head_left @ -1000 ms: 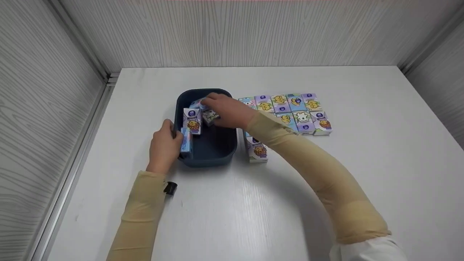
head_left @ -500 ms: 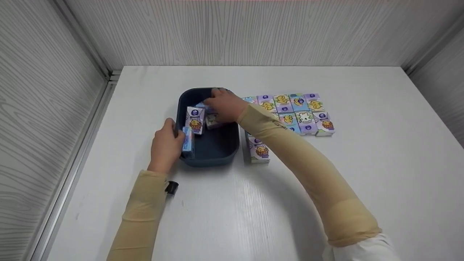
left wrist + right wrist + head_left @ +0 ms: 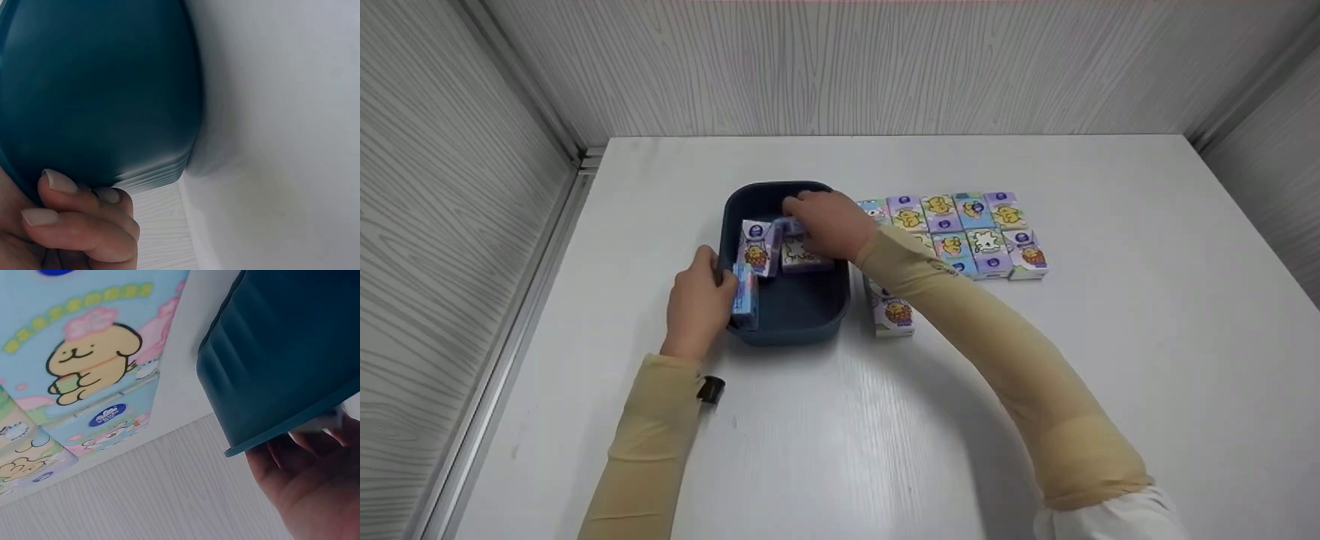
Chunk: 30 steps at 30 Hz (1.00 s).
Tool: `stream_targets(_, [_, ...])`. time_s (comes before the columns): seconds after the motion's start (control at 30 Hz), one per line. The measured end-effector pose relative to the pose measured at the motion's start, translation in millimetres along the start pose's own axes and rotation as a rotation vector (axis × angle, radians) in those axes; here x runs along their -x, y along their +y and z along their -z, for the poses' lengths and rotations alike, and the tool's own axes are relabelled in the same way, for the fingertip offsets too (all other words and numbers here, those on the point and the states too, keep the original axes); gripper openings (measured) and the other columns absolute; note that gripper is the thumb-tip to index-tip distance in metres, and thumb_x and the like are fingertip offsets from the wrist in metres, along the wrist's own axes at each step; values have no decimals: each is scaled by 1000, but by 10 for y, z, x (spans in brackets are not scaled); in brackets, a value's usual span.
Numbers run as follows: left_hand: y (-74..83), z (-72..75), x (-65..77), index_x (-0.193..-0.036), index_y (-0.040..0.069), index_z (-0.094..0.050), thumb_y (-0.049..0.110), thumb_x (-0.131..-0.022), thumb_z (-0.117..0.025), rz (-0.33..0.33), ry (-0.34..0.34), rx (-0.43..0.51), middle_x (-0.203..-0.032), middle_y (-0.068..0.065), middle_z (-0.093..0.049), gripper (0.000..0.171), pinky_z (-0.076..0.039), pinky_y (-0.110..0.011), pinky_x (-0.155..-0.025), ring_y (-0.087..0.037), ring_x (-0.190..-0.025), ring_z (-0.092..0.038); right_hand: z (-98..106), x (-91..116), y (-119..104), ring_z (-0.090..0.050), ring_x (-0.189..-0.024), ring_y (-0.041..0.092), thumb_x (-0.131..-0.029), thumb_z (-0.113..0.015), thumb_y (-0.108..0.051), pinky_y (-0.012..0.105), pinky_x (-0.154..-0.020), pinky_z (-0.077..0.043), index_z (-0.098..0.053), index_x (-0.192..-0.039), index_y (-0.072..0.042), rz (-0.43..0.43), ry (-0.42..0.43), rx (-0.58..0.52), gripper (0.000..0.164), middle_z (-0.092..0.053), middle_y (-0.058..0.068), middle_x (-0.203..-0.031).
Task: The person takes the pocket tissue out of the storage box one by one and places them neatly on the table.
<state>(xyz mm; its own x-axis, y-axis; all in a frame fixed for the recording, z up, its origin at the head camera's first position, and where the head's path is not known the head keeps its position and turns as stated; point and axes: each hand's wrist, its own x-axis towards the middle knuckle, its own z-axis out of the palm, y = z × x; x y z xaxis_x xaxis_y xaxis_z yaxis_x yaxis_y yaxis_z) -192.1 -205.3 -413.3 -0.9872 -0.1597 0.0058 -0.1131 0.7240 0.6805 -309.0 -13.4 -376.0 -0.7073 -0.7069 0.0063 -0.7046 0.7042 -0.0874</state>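
Note:
A dark blue plastic bin [image 3: 802, 339] stands on the table with several small cartoon-printed tissue packs inside. My left hand [image 3: 699, 304] grips its left rim, thumb on the inner side; in the left wrist view the curled fingers [image 3: 90, 236] lie against the outer wall. A blue tissue pack [image 3: 745, 296] stands on edge by that thumb, and a purple-white pack [image 3: 757, 247] leans behind it. My right hand [image 3: 834, 223] reaches over the far right rim and holds a purplish tissue pack [image 3: 789, 225], mostly hidden by the fingers. Below it lies a white-faced pack [image 3: 799, 255].
Right of the bin, tissue packs lie in neat rows, among them a blue pack [image 3: 973, 211] and a purple-white pack [image 3: 1026, 255]. Another pack [image 3: 892, 315] sits at the near end, beside the bin. Wood-grain panels [image 3: 840, 67] wall the table's back and sides.
Inside the bin, the pack at my right fingers has shifted right and turned more upright. The white-faced pack lies straighter and farther right. My left hand keeps its hold on the rim.

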Motion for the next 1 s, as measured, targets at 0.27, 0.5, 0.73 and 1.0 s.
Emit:
stream_targets(0.27, [3,-17,10,-106,3,-44,18,-97,-44,11,-20,16,-86,-15,-57,17,-42,-35,-60,-26,-73,-53,105,211,-17,-57,-91,23,-87,-65,-11,41,-84,-44,-57,-119,-11,-7,119,10,33,-60,5,-103])
stream_targets(0.5, [-8,-12,8,-106,3,-43,17,-96,-45,16,-23,27,-86,-15,-55,17,-40,-35,-61,-26,-74,-52,231,531,34,-55,-100,22,-88,-65,-14,38,-95,-40,-53,-130,-12,-26,158,-22,43,-59,5,-115])
stream_targets(0.73, [-8,-9,16,-105,2,-43,17,-96,-44,8,-18,21,-84,-15,-54,17,-40,-35,-60,-26,-73,-52,280,1105,202,-53,-103,23,-87,-63,-9,39,-95,-40,-52,-130,-11,-11,245,-20,44,-59,7,-118])
stream_targets(1.0, [-13,-10,-1,-103,3,-44,17,-96,-45,-17,-2,2,-81,-15,-56,16,-39,-35,-58,-26,-70,-52,151,1955,387,-53,-107,27,-84,-70,-10,43,-98,-39,-49,-127,-9,-95,239,0,48,-61,9,-119])
